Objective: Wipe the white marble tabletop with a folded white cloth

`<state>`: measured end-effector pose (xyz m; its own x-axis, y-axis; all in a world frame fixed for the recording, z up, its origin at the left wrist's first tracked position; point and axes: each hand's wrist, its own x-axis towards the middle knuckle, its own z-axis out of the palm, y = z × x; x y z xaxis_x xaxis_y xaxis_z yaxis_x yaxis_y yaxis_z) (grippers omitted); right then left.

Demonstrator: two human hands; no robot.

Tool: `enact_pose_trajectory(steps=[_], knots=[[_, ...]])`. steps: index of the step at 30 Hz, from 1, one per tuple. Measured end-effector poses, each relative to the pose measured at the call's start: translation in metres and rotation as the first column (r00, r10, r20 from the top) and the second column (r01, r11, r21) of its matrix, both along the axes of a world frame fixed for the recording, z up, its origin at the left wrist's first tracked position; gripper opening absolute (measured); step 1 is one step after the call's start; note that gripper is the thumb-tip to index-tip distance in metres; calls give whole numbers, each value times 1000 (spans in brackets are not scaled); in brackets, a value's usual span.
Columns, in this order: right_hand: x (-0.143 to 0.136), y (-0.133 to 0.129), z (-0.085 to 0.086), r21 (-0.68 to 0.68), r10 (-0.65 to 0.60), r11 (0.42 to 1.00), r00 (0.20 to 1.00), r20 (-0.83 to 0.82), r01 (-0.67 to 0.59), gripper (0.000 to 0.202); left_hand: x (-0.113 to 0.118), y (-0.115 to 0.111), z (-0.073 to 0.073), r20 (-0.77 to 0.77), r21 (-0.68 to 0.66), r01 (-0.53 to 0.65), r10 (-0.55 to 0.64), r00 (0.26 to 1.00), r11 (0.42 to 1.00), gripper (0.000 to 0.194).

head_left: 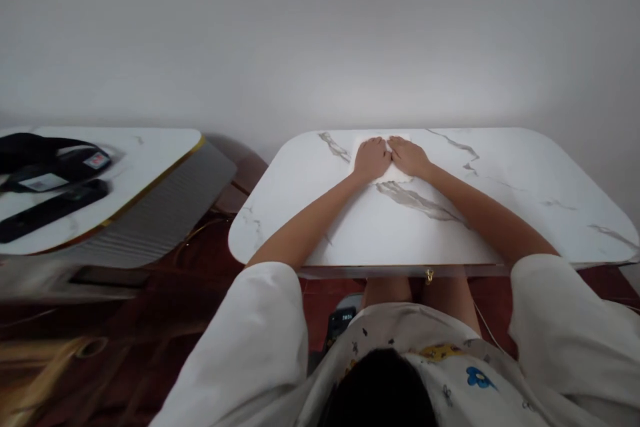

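A white cloth or paper sheet (395, 175) lies on the white marble-patterned tabletop (430, 240), near its far edge. My left hand (373, 159) rests palm down on the sheet's left part, with its fingers laid out forward. Beside it, my right hand (409, 157) lies palm down on the right part, fingers pointing up and to the left. The two hands touch or nearly touch at the thumbs. Both palms and much of the sheet are hidden beneath the hands.
A pale wall (320, 33) stands behind the table. A small gold knob (429, 275) sits on the table's front. At left, a second marble-patterned table (150, 153) bears a black strap-like item (60, 163) and a long black object (55, 209). A lit phone screen (343, 320) shows below.
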<state>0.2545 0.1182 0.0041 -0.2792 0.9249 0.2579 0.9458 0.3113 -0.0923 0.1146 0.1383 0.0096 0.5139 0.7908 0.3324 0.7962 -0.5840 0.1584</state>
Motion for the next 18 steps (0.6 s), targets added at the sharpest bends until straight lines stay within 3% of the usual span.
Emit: enact_pose_trajectory(steps=[5,9,13,18], knots=[[-1,52,-2,24,-13,1000,1000,-18,13,49,2,56,-4,-7,6,-13,13,1000,1000,36],[7,73,-3,49,-65,997,997,-37,67,46,15,84,-4,-31,9,-4,4,1000,1000,35],[30,72,-4,55,-120,991,992,-48,123,44,41,87,-2,-46,10,27,-26,999,1000,33],[56,44,-6,64,-180,981,983,-19,181,49,67,60,-1,-42,22,92,-91,995,996,38]])
